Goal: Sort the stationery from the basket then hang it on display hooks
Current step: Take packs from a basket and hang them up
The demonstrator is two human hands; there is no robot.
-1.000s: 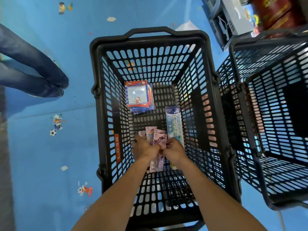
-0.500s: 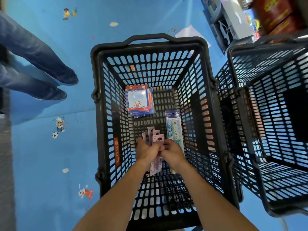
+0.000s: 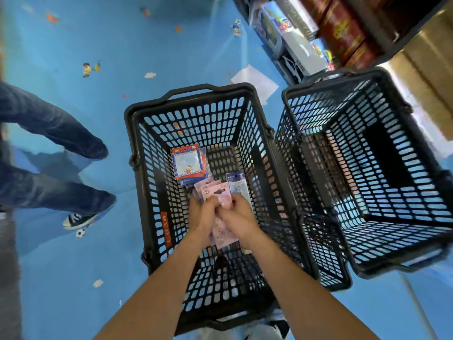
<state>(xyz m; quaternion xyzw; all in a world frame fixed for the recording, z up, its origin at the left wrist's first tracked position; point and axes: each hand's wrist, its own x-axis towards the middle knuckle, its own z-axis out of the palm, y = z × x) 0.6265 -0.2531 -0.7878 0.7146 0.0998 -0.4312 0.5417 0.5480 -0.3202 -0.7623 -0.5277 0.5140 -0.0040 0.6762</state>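
The left hand (image 3: 204, 214) and the right hand (image 3: 239, 217) together grasp a bunch of pink packets (image 3: 213, 191) above the middle of the basket (image 3: 228, 90), long axis toward its far wall. The notepad packs (image 3: 187, 165) lie just beyond, nearer the left hand.

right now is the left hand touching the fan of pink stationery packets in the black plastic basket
Touching. Head view shows the left hand gripping the pink packets, the right hand pinching them too.
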